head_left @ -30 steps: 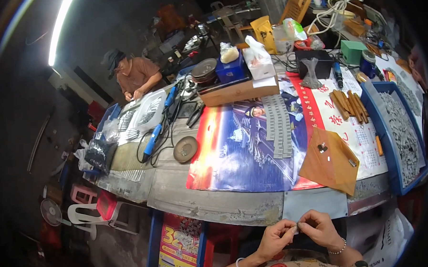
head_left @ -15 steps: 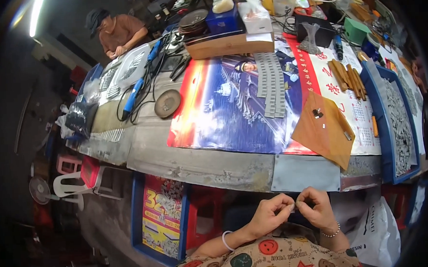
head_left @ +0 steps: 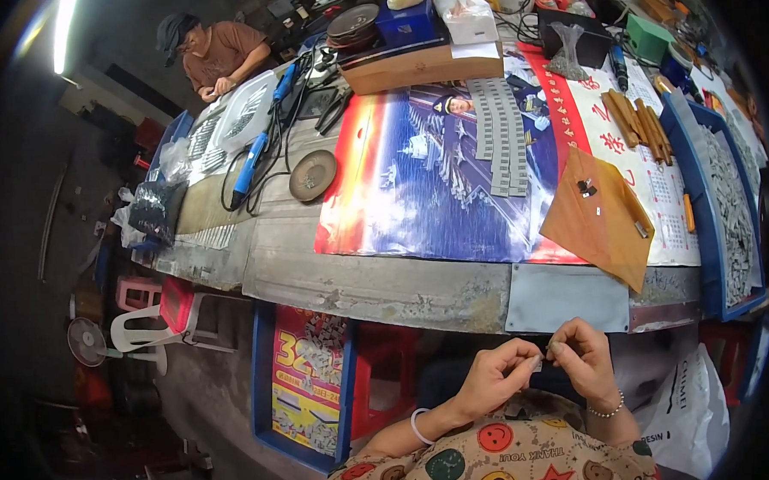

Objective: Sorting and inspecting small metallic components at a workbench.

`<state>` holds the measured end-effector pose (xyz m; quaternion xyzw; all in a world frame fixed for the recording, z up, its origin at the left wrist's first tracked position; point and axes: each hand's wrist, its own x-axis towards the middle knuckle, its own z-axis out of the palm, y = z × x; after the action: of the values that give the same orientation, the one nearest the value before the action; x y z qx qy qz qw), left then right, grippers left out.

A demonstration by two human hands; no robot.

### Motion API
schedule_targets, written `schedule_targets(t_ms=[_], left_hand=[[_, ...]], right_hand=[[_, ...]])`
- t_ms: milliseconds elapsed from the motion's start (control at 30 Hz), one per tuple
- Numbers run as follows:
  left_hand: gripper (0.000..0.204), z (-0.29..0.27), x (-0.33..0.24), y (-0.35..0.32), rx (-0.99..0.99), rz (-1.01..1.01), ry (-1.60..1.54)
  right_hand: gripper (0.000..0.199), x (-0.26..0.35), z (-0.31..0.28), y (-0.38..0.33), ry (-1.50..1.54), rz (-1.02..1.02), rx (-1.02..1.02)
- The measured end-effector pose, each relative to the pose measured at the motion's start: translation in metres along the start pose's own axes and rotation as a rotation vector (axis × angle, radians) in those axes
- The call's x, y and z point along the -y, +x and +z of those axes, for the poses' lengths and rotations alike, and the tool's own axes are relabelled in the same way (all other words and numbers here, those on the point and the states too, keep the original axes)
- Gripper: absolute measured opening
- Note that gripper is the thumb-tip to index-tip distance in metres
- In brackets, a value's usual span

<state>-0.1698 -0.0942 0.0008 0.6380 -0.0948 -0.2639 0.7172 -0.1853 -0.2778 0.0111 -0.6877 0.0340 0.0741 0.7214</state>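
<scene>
Grey and tiny, the small part [head_left: 540,362] sits pinched between the fingertips of both hands, low in front of the person's chest and just below the near edge of the workbench [head_left: 378,287]. The left hand [head_left: 492,379] curls around it from one side with thumb and forefinger closed on it; the right hand [head_left: 584,360] meets it from the other side, fingertips likewise closed on the piece. It is too small to tell its exact shape or whether it is one piece or two being joined.

To do this well, I judge that the grip should stay at the very tips, wrists close together and braced near the body, so the piece does not twist or drop to the floor below. Light, even pressure suits something this small.

Just beyond the hands, up and to the right, an orange-brown sheet [head_left: 598,218] lies on the bench with a few dark bits on it. Further right, a blue tray [head_left: 703,226] holds a heap of similar grey pieces. Straight ahead of the hands, rows of grey strips [head_left: 502,136] rest on a large colourful poster [head_left: 434,186]. Far off to the left, another person [head_left: 213,54] works at the bench's far end.
</scene>
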Motion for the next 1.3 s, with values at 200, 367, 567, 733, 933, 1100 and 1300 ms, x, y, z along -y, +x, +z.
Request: schedule_targets(t_ms=[200, 367, 567, 733, 933, 1100, 1300], left_hand=[[0.013, 0.003, -0.009, -0.005, 0.03, -0.067, 0.013], [0.013, 0.015, 0.002, -0.007, 0.018, -0.017, -0.047], [0.014, 0.005, 0.001, -0.005, -0.063, -0.063, 0.059], [0.013, 0.003, 0.002, 0.003, -0.104, -0.072, -0.053], [0.012, 0.006, 0.004, 0.008, -0.101, -0.117, -0.068], [0.012, 0.007, 0.006, 0.009, -0.117, -0.146, -0.055], [0.009, 0.004, 0.006, 0.013, -0.111, -0.142, -0.042]], right_hand=[[0.007, 0.001, -0.003, -0.007, 0.064, 0.021, 0.015], [0.005, -0.004, -0.005, -0.017, 0.121, 0.052, -0.045], [0.008, -0.002, -0.001, -0.005, 0.094, 0.07, -0.001], [0.012, -0.009, -0.002, 0.003, 0.22, 0.138, 0.053], [0.011, -0.015, -0.007, 0.0, 0.164, 0.194, 0.055], [0.01, -0.014, -0.008, 0.0, 0.13, 0.214, 0.067], [0.01, -0.016, -0.007, 0.004, 0.094, 0.238, 0.075]])
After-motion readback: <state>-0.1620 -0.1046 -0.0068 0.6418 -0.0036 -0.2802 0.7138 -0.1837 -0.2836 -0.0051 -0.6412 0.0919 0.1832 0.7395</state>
